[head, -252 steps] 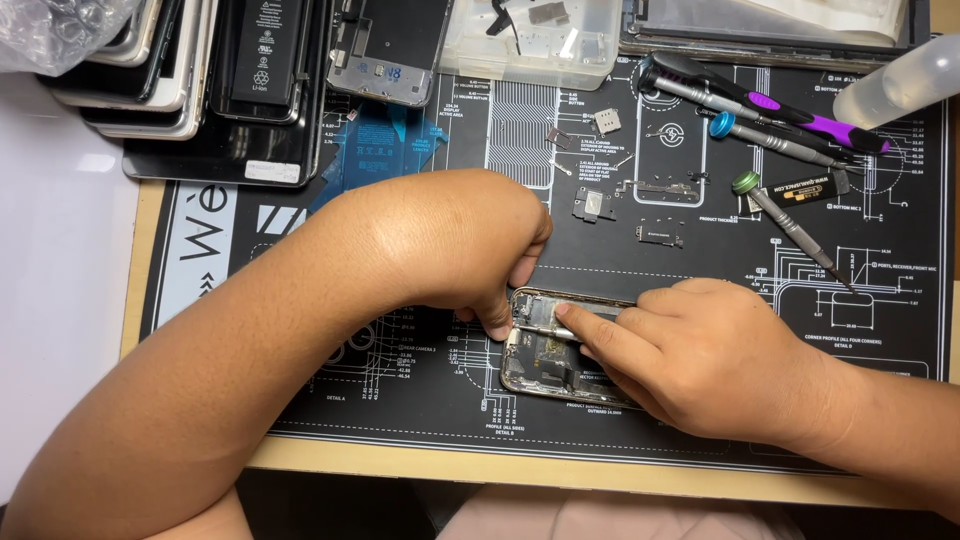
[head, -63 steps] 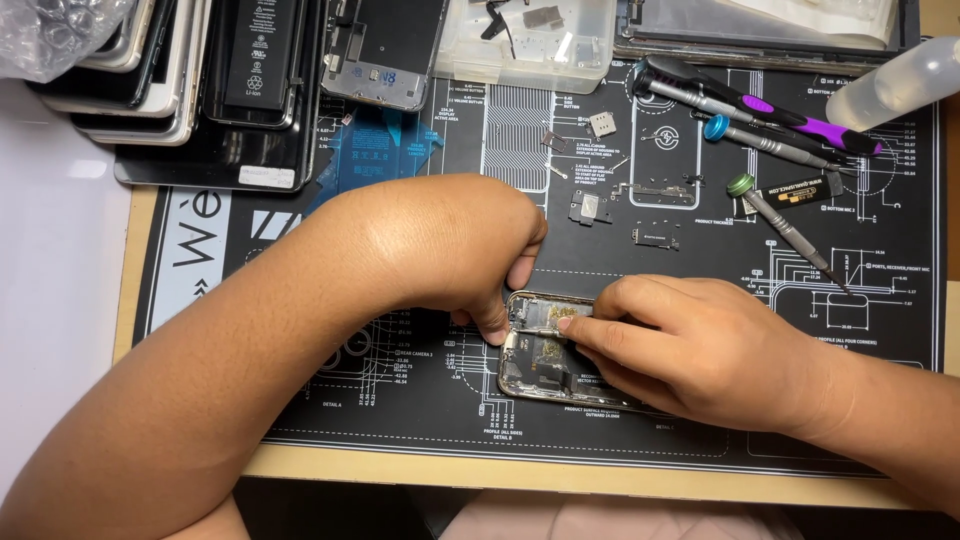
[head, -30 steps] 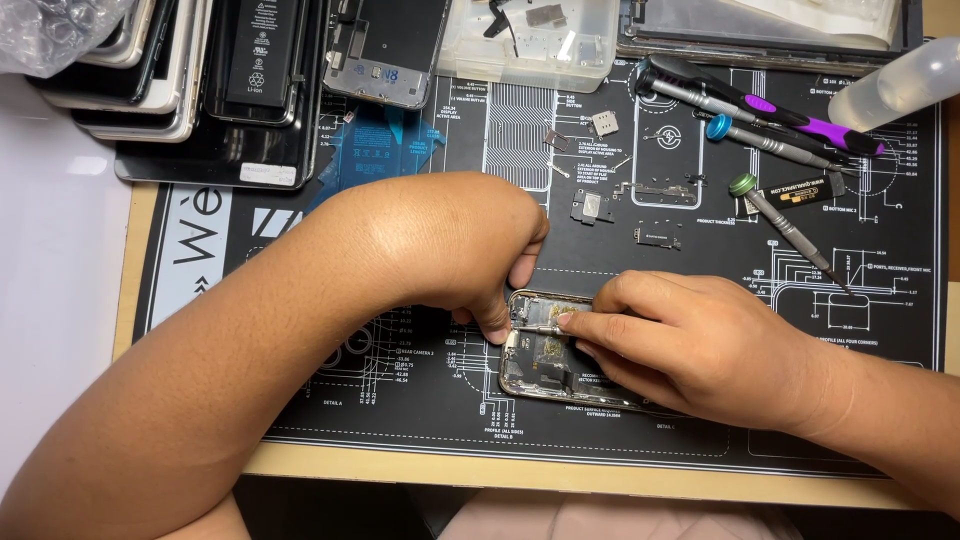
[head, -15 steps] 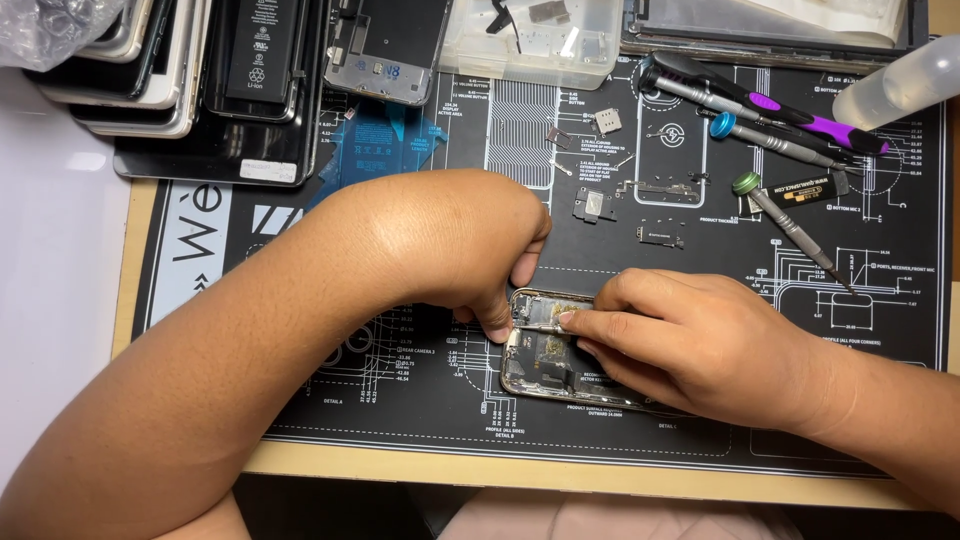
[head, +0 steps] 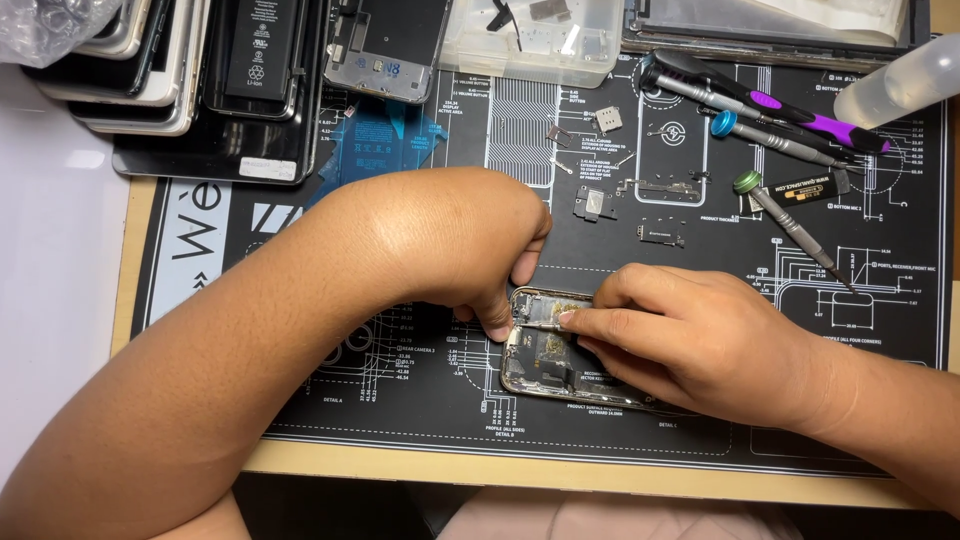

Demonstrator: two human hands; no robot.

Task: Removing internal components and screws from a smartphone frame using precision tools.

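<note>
— At far centre, beyond the black work mat (head: pixel 300 400): what's the container?

— Clear plastic box (head: pixel 590 55), shallow, open-topped. Small dark and grey metal parts lie in it; too small to tell their kind. Left of it, a stack of phone bodies (head: pixel 150 80) and a screen frame (head: pixel 385 45). Right of it, a clear bottle (head: pixel 895 85) lying on its side and three screwdrivers (head: pixel 780 140) on the mat.

— Hands?

— Both on the opened phone body (head: pixel 545 360), near centre of the mat, gold rim, innards exposed. Left hand (head: pixel 450 245) arched over its far left corner, fingers curled narrow, thumb and fingertip pinching the rim there. Right hand (head: pixel 700 340) lies across the right part, covering it, fingers together, forefinger tip pressed on the far edge. Cannot tell whether it holds a tool.

— Loose bits?

— Small metal parts (head: pixel 590 205) scattered on the mat just beyond the hands.
</note>
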